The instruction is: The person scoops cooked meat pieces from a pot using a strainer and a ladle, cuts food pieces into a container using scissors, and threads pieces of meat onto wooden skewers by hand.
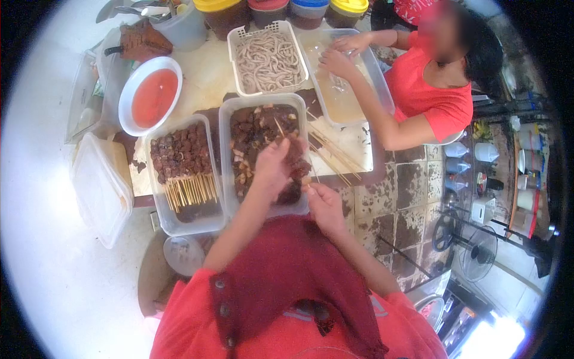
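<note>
My left hand [272, 164] is closed around dark pieces of meat [296, 160] above a clear tub of marinated meat [239, 122]. A thin stick tip pokes up beside its fingers. Lower and to the right, my right hand [327, 206] pinches the lower end of a bamboo skewer [315, 172], which runs up toward the meat. Just left of this tub, a second tub [221, 209] holds rows of meat skewers [182, 155], their bare stick ends pointing toward me. Several loose bamboo sticks [335, 157] lie on the table to the right.
A white basket [234, 60] of pale, coiled strips stands behind the meat tub. At the back right, a co-worker's hands [344, 57] are in a tub of cloudy liquid [341, 110]. A white bowl [127, 99] holds red-orange liquid. Lidded containers [263, 15] line the back.
</note>
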Motion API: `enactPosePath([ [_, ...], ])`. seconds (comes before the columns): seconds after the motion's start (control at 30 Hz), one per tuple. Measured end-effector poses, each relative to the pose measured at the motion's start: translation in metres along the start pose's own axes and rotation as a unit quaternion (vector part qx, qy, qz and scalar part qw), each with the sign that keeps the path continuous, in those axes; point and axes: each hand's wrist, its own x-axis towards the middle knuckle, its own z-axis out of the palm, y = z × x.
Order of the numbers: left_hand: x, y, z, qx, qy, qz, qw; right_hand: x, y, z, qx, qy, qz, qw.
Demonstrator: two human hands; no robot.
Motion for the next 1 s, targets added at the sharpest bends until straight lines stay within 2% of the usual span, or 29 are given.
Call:
enactPosePath([
  [0.13, 0.004, 0.005, -0.002, 0.045, 0.013, 0.008, 0.999, 0.0, 0.003, 0.001, 0.0, -0.005, -0.006, 1.0],
  [0.23, 0.008, 0.004, -0.007, 0.058, 0.031, -0.004, 0.998, 0.001, -0.002, 0.002, -0.111, 0.002, -0.1, 0.989],
  [0.33, 0.012, 0.005, -0.019, 0.046, 0.028, -0.019, 0.998, 0.003, 0.003, -0.003, -0.075, -0.021, -0.012, 0.997],
  [0.37, 0.014, 0.006, -0.026, 0.037, 0.024, -0.023, 0.999, 0.003, 0.007, -0.004, -0.056, -0.006, -0.024, 0.998],
  [0.4, 0.017, 0.008, -0.038, 0.14, 0.057, 0.008, 0.988, 0.003, 0.011, -0.006, -0.037, 0.008, -0.035, 0.999],
  [0.47, 0.025, 0.01, -0.068, 0.338, 0.12, 0.07, 0.931, 0.004, 0.015, -0.01, 0.004, 0.04, -0.042, 0.998],
  [0.5, 0.023, 0.009, -0.076, 0.473, 0.054, 0.048, 0.878, 0.004, 0.016, -0.012, 0.026, 0.056, -0.036, 0.997],
  [0.57, 0.01, 0.001, -0.09, 0.702, -0.079, 0.001, 0.708, 0.005, 0.018, -0.021, 0.04, 0.071, -0.016, 0.997],
  [0.63, 0.017, -0.053, -0.136, 0.82, -0.158, 0.046, 0.548, 0.006, 0.02, -0.031, 0.026, 0.068, 0.013, 0.997],
  [0.67, 0.006, -0.059, -0.127, 0.833, -0.139, 0.076, 0.531, 0.006, 0.018, -0.03, 0.089, 0.069, 0.038, 0.993],
  [0.73, -0.013, -0.063, -0.104, 0.851, -0.102, 0.135, 0.496, 0.007, 0.017, -0.029, 0.06, 0.082, 0.006, 0.995],
  [0.87, -0.006, -0.079, -0.115, 0.883, -0.114, 0.15, 0.431, 0.003, 0.013, -0.034, 0.047, 0.072, 0.022, 0.996],
  [0.93, -0.003, -0.077, -0.113, 0.893, -0.127, 0.133, 0.411, 0.004, 0.019, -0.035, -0.019, 0.081, 0.001, 0.997],
  [0.97, -0.004, -0.076, -0.113, 0.884, -0.123, 0.139, 0.429, 0.004, 0.022, -0.037, -0.053, 0.086, -0.009, 0.995],
  [1.0, -0.01, -0.071, -0.105, 0.875, -0.12, 0.144, 0.446, 0.003, 0.02, -0.038, -0.03, 0.081, 0.006, 0.996],
])
